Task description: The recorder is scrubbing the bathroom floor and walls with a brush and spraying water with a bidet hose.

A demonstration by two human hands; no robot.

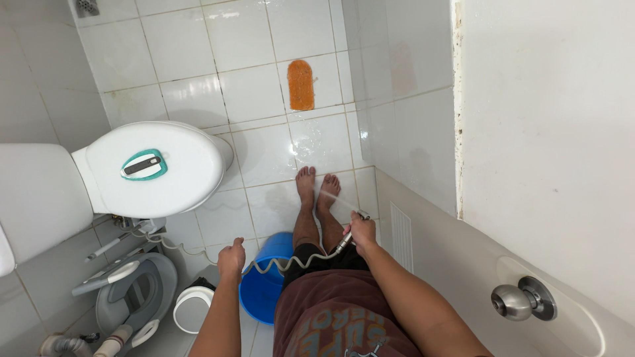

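From the head camera, looking straight down: the right hand point(361, 230) has its grip clenched around a small chrome hand-held spray nozzle point(346, 242), and a thin jet of water point(331, 196) runs from it toward the person's bare feet point(316, 188) and the white glazed floor tiles point(264, 155) just ahead of them. The nozzle's pale coiled hose point(278, 264) sags across in front of the knees back toward the wall beside the white toilet with its closed lid point(155, 168). The left hand point(231, 258) is loosely curled into a fist, grasping nothing that I can make out, though it hangs just beside the hose.

The tiles around the feet shine wet, so I would judge the rinsing well begun there; the far tiles near the orange oval patch point(301, 84) look drier. A round blue plastic bucket point(264, 284) stands by the legs, with a small white bin point(193, 307) beside it.
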